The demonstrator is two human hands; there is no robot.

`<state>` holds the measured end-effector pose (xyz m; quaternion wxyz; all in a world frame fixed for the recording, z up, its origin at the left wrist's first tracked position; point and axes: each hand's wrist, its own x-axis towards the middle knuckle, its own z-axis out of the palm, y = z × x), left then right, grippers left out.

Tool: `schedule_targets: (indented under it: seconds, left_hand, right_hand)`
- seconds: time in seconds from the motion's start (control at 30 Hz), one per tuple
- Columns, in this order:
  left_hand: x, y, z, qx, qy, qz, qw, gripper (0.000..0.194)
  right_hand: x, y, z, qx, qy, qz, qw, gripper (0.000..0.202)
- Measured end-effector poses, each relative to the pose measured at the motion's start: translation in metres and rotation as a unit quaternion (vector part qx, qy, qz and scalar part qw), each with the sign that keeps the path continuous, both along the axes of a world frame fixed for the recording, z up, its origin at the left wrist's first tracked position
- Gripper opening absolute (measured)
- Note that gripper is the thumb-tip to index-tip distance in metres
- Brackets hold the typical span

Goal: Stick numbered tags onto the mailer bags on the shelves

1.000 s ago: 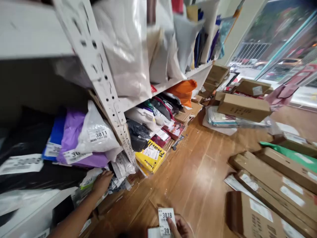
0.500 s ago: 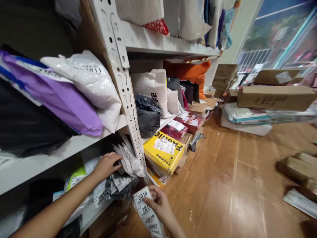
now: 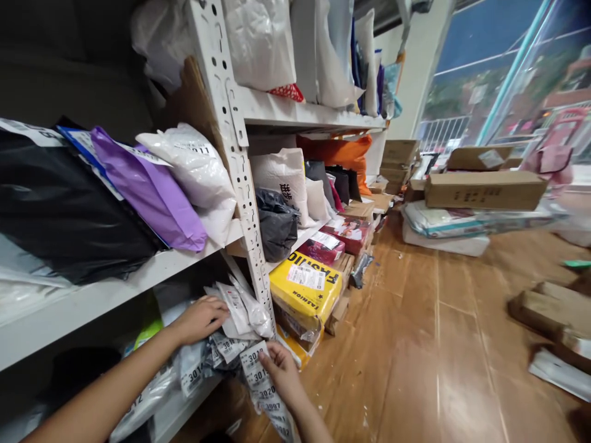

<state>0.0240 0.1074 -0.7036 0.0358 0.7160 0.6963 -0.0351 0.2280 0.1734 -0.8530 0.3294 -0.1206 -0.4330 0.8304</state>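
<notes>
1. Two hands are at work at the bottom shelf point(image 3: 184, 403), near its front edge beside the white upright post point(image 3: 240, 166).
2. Your left hand point(image 3: 201, 319) lies flat with its fingers loosely spread on a heap of small grey and white parcels point(image 3: 231, 335) at the front edge of that shelf; it presses on them and pinches nothing that you can see.
3. Your right hand point(image 3: 282, 372) pinches a strip of numbered labels point(image 3: 263, 387) between thumb and fingers. The strip hangs down from the hand just in front of the shelf's edge, touching the heap of parcels at its top end.
4. The printed numbers on the strip read downward; the upper ones begin with 30, the rest are partly blurred.
5. Parcels in the heap carry similar numbered stickers, one beginning 301 facing you.
6. On the shelf above, near its front edge, lie a black bag point(image 3: 69, 209), a purple bag point(image 3: 148, 191) and a white bag point(image 3: 194, 172), side by side and touching.
7. Right of the post, a yellow box point(image 3: 305, 292) sits at the front corner of the low shelf, with a dark grey bag point(image 3: 276, 224) behind it.
8. Cardboard boxes point(image 3: 484, 187) are stacked on the wooden floor point(image 3: 415, 344), well apart from your hands.
</notes>
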Motion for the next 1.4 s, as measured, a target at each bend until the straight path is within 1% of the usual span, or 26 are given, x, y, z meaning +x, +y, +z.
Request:
schedule_targets:
  seconds: [0.07,0.13,0.17,0.27,0.37,0.4,0.43,0.53,0.57,0.73,0.8,0.87,0.97,1.1,1.2,1.27,1.33,1.37,1.4]
  left_hand:
    - [0.001,0.001,-0.005,-0.005,-0.006,0.020,1.000,0.040]
    - [0.003,0.003,-0.009,-0.009,-0.012,0.042,0.999,0.044]
    - [0.003,0.004,-0.010,-0.013,-0.016,0.051,0.998,0.050]
    - [0.001,0.009,-0.012,-0.033,-0.047,0.067,0.996,0.066]
    - [-0.005,0.012,-0.014,-0.058,-0.105,0.062,0.991,0.077]
    - [-0.006,0.013,-0.015,-0.064,-0.125,0.058,0.988,0.076]
    - [-0.007,0.013,-0.016,-0.068,-0.141,0.055,0.986,0.070]
    - [-0.007,0.015,-0.021,-0.069,-0.161,0.053,0.983,0.033]
    - [-0.007,0.015,-0.023,-0.065,-0.157,0.058,0.984,0.027]
    - [-0.005,0.017,-0.031,-0.062,-0.108,0.095,0.988,0.026]
    - [-0.004,0.018,-0.033,-0.063,-0.089,0.095,0.989,0.022]
    - [-0.002,0.018,-0.035,-0.061,-0.059,0.096,0.992,0.018]
    - [0.004,0.017,-0.039,-0.053,-0.005,0.105,0.993,0.019]
    - [0.010,0.012,-0.044,-0.035,0.040,0.115,0.992,0.018]
    - [0.012,0.008,-0.047,-0.015,0.056,0.126,0.990,0.015]
    - [0.014,0.006,-0.050,0.005,0.062,0.150,0.987,0.014]
    - [0.015,0.004,-0.052,0.032,0.065,0.180,0.981,0.028]
    - [0.015,0.004,-0.053,0.049,0.068,0.195,0.977,0.038]
    - [0.015,0.003,-0.053,0.066,0.071,0.197,0.976,0.047]
  right_hand:
    - [-0.009,-0.005,-0.005,-0.014,-0.001,0.009,1.000,0.038]
    - [-0.020,-0.012,-0.010,-0.048,-0.003,0.019,0.999,0.041]
    - [-0.025,-0.015,-0.011,-0.066,0.001,0.023,0.998,0.043]
    - [-0.041,-0.021,-0.009,-0.101,0.013,0.039,0.994,0.045]
    - [-0.056,-0.022,-0.004,-0.106,-0.009,0.038,0.994,0.046]
    - [-0.061,-0.022,-0.003,-0.107,-0.021,0.030,0.994,0.046]
    - [-0.067,-0.021,-0.003,-0.110,-0.032,0.016,0.993,0.047]
    - [-0.084,-0.018,-0.007,-0.110,-0.067,-0.034,0.991,0.053]
    - [-0.090,-0.017,-0.009,-0.105,-0.080,-0.053,0.990,0.055]
    - [-0.107,-0.016,-0.013,-0.070,-0.129,-0.144,0.979,0.060]
    - [-0.108,-0.017,-0.014,-0.065,-0.139,-0.159,0.975,0.060]
    - [-0.107,-0.018,-0.016,-0.068,-0.146,-0.143,0.976,0.059]
    - [-0.105,-0.018,-0.018,-0.076,-0.159,-0.120,0.977,0.060]
    - [-0.099,-0.020,-0.019,-0.093,-0.174,-0.135,0.971,0.065]
    - [-0.087,-0.027,-0.023,-0.119,-0.159,-0.092,0.976,0.056]
    - [-0.075,-0.032,-0.028,-0.133,-0.149,-0.058,0.978,0.054]
    - [-0.063,-0.036,-0.035,-0.140,-0.145,-0.052,0.978,0.053]
    - [-0.058,-0.037,-0.039,-0.142,-0.142,-0.059,0.978,0.056]
    - [-0.054,-0.037,-0.043,-0.144,-0.137,-0.066,0.978,0.060]
